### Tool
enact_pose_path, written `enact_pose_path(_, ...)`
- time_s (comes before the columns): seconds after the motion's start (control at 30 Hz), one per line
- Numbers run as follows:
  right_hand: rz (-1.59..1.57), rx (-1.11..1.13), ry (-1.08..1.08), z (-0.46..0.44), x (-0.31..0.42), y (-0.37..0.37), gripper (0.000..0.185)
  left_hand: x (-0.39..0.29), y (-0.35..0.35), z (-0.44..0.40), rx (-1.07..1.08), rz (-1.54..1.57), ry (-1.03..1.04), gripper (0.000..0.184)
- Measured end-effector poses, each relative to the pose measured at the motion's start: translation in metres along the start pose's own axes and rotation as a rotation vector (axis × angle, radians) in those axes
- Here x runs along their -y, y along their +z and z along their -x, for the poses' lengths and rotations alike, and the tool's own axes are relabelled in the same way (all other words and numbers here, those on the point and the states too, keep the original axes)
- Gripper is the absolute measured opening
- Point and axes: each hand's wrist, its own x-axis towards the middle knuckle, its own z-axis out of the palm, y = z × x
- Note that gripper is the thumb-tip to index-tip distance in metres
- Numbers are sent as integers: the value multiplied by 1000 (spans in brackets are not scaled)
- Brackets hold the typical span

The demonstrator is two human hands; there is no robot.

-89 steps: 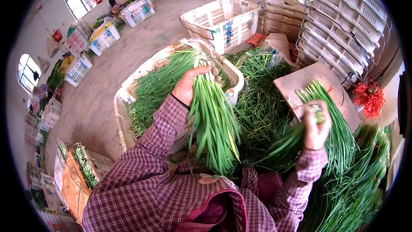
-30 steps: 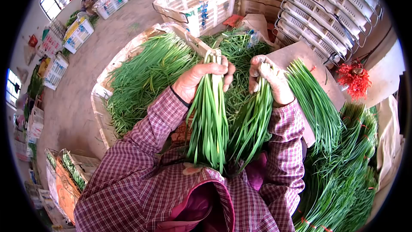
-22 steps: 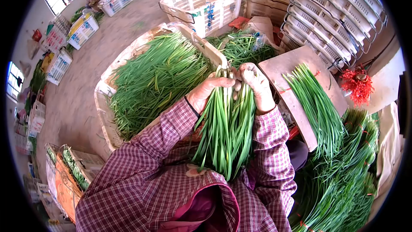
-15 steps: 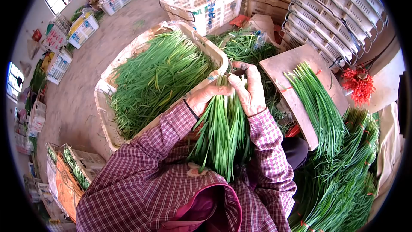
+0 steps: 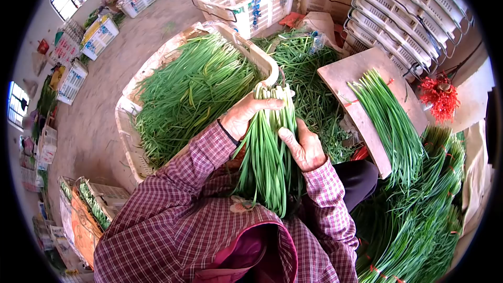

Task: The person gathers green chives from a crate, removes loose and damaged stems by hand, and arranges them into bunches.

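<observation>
1. Left hand (image 5: 240, 118): closed around a bunch of green stalks (image 5: 268, 149), near its pale ends, thumb across the front
2. Right hand (image 5: 308, 151): thumb against the bunch's right side, lower down; whether the fingers grip cannot be told
3. The bunch: held up before the person's checked jacket (image 5: 173, 220), pale ends uppermost, leaves hanging
4. Crate (image 5: 268, 67), just beyond the left hand: light plastic, filled with loose green leaves (image 5: 194, 97)
5. Heap of greens (image 5: 309, 78): between crate and board
6. Board (image 5: 335, 76), to the right: tilted, a second bunch (image 5: 385, 118) lying across it, leaves past the edge
7. Tied bundles (image 5: 419, 220), lower right: piled, red bands visible
8. Red strands (image 5: 439, 98): hanging beyond the board
9. Stacked crates (image 5: 403, 15): at the upper right
</observation>
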Motion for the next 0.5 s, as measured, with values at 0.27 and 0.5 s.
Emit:
enact_pose_path(0.27, -529, 385, 134, -11, -25, -9, 33, -4, -4, 0, 311, 41, 54, 63)
enact_pose_path(0.5, -580, 241, 162, -9, -34, 11, 34, 0, -5, 5, 254, 151, 25, 43)
